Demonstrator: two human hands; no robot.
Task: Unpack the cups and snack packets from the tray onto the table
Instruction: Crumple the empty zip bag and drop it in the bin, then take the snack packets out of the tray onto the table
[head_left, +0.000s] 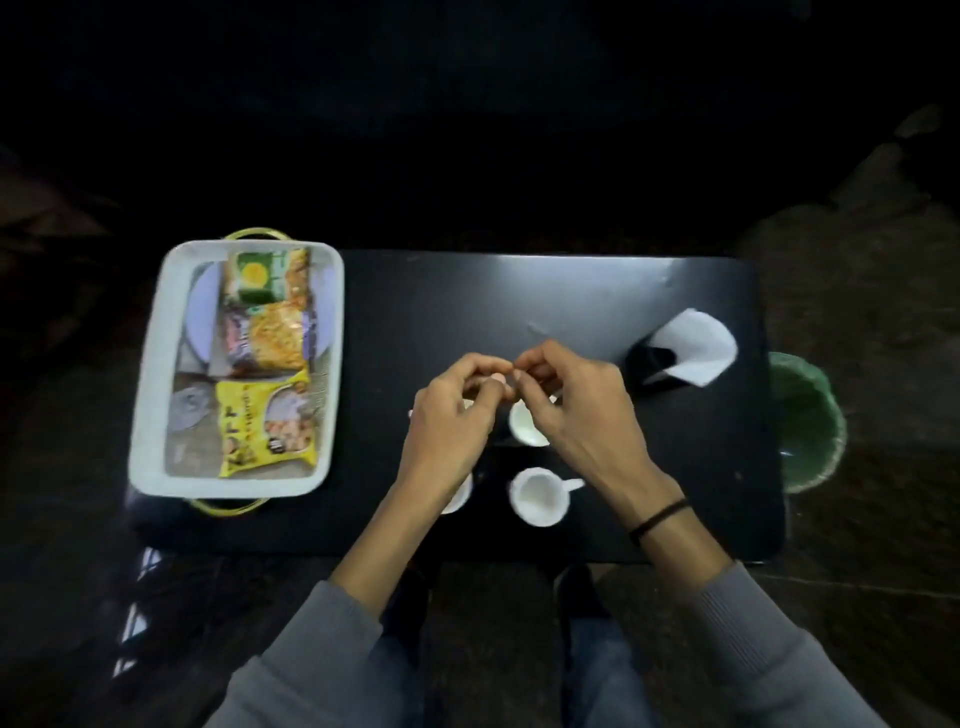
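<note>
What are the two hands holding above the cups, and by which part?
It cannot be told. The left hand and right hand meet fingertip to fingertip above the cups; anything pinched there is too small and blurred.

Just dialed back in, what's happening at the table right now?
Some white cups already stand on the black table, while three snack packets lie in the white tray. The left hand and right hand meet fingertip to fingertip above the cups; whether they pinch anything is unclear.
</note>
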